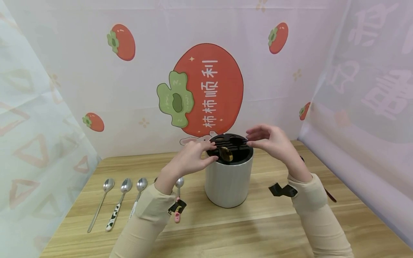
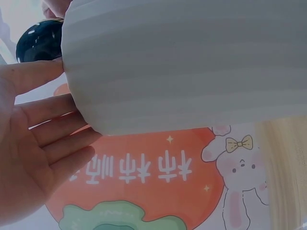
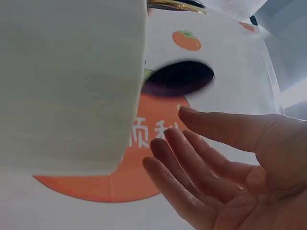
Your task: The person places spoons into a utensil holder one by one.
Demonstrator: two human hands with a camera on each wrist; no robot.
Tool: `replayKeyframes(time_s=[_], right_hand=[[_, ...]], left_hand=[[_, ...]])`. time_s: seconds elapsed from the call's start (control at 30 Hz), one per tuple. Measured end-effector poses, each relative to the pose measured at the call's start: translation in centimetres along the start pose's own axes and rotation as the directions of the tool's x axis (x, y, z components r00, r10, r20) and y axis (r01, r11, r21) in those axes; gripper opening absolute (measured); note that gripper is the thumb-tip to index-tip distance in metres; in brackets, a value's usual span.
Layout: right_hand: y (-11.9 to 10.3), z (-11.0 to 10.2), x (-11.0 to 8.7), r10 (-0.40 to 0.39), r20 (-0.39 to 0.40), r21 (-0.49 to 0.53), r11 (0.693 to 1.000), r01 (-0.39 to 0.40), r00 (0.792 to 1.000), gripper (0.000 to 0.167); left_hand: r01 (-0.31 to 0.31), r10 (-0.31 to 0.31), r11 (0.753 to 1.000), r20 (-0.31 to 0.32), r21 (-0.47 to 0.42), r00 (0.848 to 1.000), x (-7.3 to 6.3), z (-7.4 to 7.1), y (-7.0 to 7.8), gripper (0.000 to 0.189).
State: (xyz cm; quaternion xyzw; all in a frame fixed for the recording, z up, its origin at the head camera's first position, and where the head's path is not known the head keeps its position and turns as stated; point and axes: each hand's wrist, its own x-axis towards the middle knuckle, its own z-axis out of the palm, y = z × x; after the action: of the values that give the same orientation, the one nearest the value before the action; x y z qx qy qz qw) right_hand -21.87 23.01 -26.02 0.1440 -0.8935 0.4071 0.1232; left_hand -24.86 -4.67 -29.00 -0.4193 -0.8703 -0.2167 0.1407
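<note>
Spatially, your governing relation was the one between your right hand and the glossy dark spoon with an oval bowl. The ridged white cylindrical holder served as the reference for all positions. The dark spoon's bowl stood above the holder's mouth, toward its right half, with its long axis running roughly upward from the rim; the holder's wall hid the handle. Measured from your right fingertips, the bowl lay just beside them, on the side toward the holder's centre, and your right hand was the nearer of the two. Its fingers were gently curved, with a clear gap between thumb and fingertips, and had hold of nothing.

Your left hand was at the holder's left rim. Its thumb and fingers were extended and parted, with no spoon in their hold; you could not tell whether the thumb pressed the rim or merely rested there. The shiny gold-coloured spoon leaned near that thumb, above the holder's black slotted insert. Several silver-bowled metal spoons lay on the pale wooden tabletop, left of the holder.
</note>
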Motion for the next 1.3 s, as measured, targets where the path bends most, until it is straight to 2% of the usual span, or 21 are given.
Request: replayKeyframes(time_s=[0.3,0.67,0.97,1.3], right_hand=[[1.3,-1.8,-1.3,0.006,-0.070,-0.033,0.999,-0.008,0.998,0.030],[3.7,-2.5,-1.1,0.039,-0.057,-0.070,0.997,-0.043,0.998,0.029],[5.6,-2.9,-0.8,0.062,-0.055,-0.181,0.981,-0.071,0.997,0.026],[6.8,-3.7,-1.0,0.075,-0.035,-0.233,0.969,-0.081,0.997,0.030]], left_hand=[[0.010,-0.011,1.000,0.007,0.011,1.000,-0.1,0.0,0.0,0.044],[-0.009,0.009,1.000,-0.012,0.012,1.000,-0.1,0.0,-0.1,0.043],[-0.015,0.015,1.000,-0.025,0.020,1.000,0.0,0.1,-0.3,0.043],[-0.032,0.034,0.999,-0.043,0.033,0.999,-0.2,0.2,-0.3,0.043]])
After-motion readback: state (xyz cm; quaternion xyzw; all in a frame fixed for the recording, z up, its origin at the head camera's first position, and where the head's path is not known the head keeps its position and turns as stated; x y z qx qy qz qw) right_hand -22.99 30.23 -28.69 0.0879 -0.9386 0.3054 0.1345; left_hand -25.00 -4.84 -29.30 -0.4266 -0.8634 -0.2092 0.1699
